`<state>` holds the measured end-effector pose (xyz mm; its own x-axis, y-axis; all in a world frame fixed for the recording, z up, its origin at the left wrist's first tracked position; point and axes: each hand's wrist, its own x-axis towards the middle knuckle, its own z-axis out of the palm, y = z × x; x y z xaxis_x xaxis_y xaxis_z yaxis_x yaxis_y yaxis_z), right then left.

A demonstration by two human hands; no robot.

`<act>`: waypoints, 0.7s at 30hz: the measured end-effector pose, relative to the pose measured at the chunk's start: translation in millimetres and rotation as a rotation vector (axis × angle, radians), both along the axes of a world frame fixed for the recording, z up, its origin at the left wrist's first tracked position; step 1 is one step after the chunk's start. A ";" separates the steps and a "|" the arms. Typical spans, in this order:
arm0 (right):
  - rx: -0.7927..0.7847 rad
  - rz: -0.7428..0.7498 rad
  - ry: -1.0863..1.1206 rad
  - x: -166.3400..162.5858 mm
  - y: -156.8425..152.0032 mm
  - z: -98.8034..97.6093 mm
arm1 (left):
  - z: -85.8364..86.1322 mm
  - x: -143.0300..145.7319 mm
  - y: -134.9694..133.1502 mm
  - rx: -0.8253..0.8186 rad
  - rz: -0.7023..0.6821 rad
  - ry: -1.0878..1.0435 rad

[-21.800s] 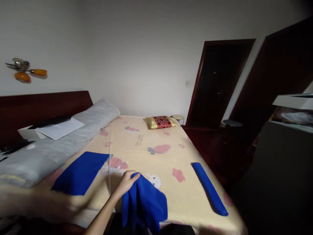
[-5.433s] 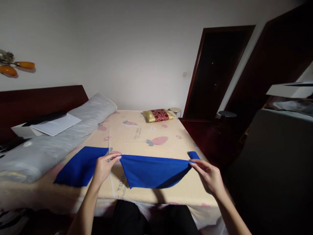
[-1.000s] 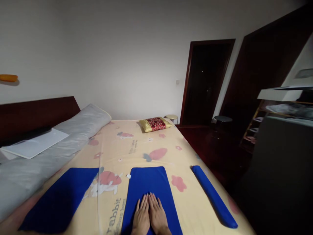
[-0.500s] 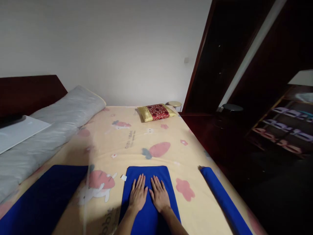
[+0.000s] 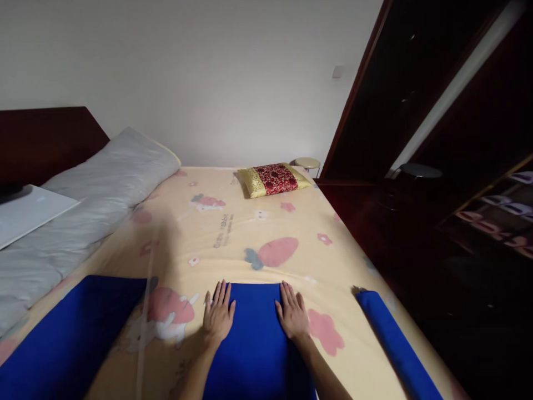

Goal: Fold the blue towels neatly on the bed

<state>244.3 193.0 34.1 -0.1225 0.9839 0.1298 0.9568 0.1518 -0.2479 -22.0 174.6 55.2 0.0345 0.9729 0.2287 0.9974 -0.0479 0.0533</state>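
Note:
A blue folded cloth (image 5: 254, 333) lies flat on the bed in front of me. My left hand (image 5: 219, 314) rests palm down over its far left corner, fingers stretched forward. On the far right corner lies my right hand (image 5: 292, 312), also flat with the fingers extended. Neither hand grips anything. To the left is another flat blue cloth (image 5: 79, 328), partly in shadow. A long, narrow blue roll (image 5: 395, 339), seemingly of similar cloth, lies along the bed's right side.
The bed sheet (image 5: 225, 261) has a carrot and rabbit print. A gold and red pillow (image 5: 275, 179) lies at the far end. Grey bedding (image 5: 112, 178) and a white board (image 5: 33, 214) are on the left. Two stools (image 5: 307, 163) and a shoe rack (image 5: 495, 216) stand beyond the bed.
My hands have slid apart from the middle of the blue cloth to its two far corners. The view has shifted slightly.

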 end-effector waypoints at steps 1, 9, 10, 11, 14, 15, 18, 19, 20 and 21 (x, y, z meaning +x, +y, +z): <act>0.001 -0.025 0.002 -6.4 -1.9 1.5 | 0.8 4.6 -1.0 0.008 0.004 0.000; -0.012 0.199 0.108 -69.9 -61.6 10.5 | -15.0 67.3 -56.4 -0.019 -0.241 -0.014; -0.021 0.199 0.112 -72.3 -72.7 8.2 | -18.5 70.9 -66.9 -0.014 -0.241 -0.012; -0.023 0.188 0.113 -72.6 -84.0 4.8 | -21.6 72.4 -77.3 -0.006 -0.238 -0.011; 0.030 0.196 0.101 -62.3 -117.1 -10.5 | -28.7 65.4 -107.7 0.007 -0.304 -0.011; 0.064 0.233 0.096 -55.5 -127.2 -16.2 | -31.1 60.4 -117.5 0.003 -0.349 -0.014; 0.156 0.378 0.075 -26.6 -151.8 -29.2 | -38.4 40.5 -143.8 -0.043 -0.453 -0.021; 0.174 0.409 0.066 -14.9 -157.9 -31.1 | -39.8 32.3 -151.1 -0.071 -0.463 -0.018; 0.184 0.427 0.058 -2.6 -163.0 -31.3 | -39.7 23.3 -157.7 -0.105 -0.463 -0.016; 0.188 0.429 0.054 10.0 -167.5 -29.9 | -37.5 13.6 -163.5 -0.143 -0.458 -0.017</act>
<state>254.3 25.6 4.3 -0.5011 0.8048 0.3181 0.7842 0.5778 -0.2263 -8.4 11.2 17.7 0.4642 0.8803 0.0981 0.8744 -0.4731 0.1077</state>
